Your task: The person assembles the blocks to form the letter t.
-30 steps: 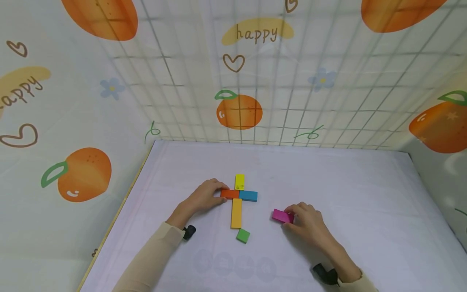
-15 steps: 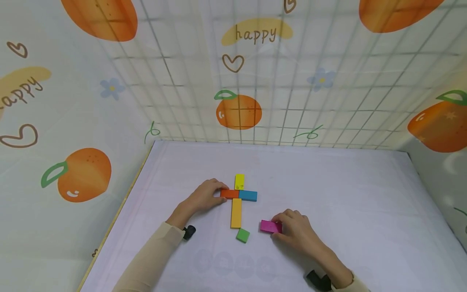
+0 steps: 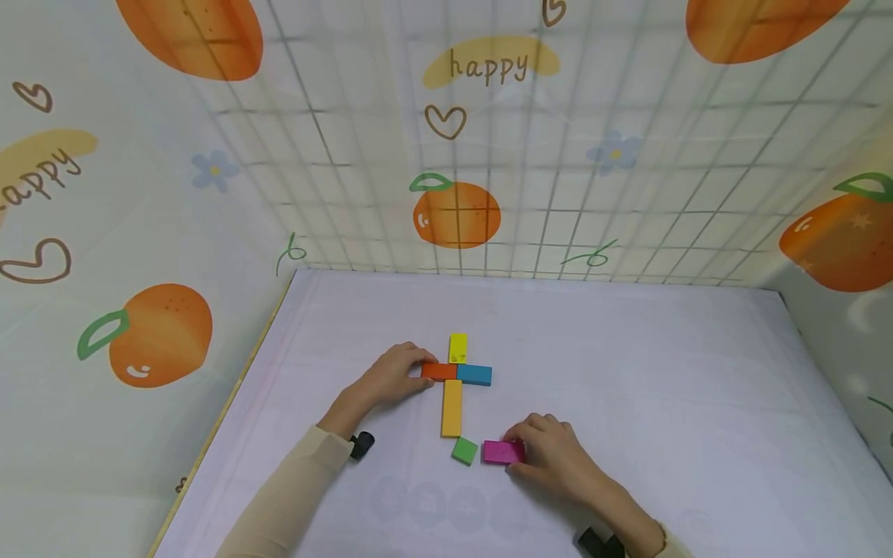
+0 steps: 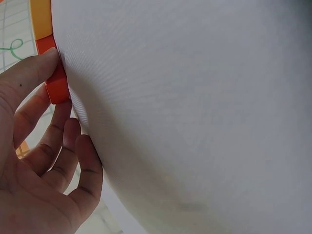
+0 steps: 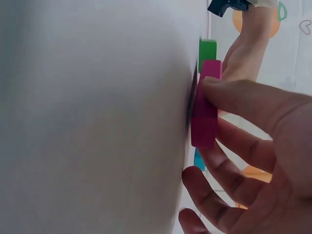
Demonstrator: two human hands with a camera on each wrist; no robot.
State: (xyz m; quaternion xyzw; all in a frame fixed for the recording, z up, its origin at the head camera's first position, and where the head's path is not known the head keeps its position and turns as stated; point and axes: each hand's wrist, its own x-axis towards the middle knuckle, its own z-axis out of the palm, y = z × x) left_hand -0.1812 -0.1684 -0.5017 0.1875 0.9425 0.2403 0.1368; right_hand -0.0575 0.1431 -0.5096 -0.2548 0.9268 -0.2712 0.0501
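My left hand [image 3: 391, 376] pinches the left part of an orange-red block [image 3: 441, 371] between thumb and fingers. That block meets a blue block [image 3: 475, 375] end to end. A small yellow block [image 3: 457, 348] touches them from above, and a long amber block [image 3: 451, 408] runs down from below them. At its lower end lies a tilted green block [image 3: 464, 451]. A magenta block [image 3: 497, 452] is pinched by the thumb and fingers of my right hand [image 3: 554, 457], just right of the green one. In the right wrist view a thin shadow shows beside the magenta block [image 5: 204, 117].
All the blocks are on a white-covered tabletop [image 3: 663, 372]. A patterned cloth wall with printed oranges [image 3: 457, 215] rises behind it and at both sides. Black wrist cameras [image 3: 362, 445] are worn at both wrists.
My right hand has carried the magenta block left and toward me, bringing it close to the green block and turning it level. My left hand and the other blocks have stayed put.
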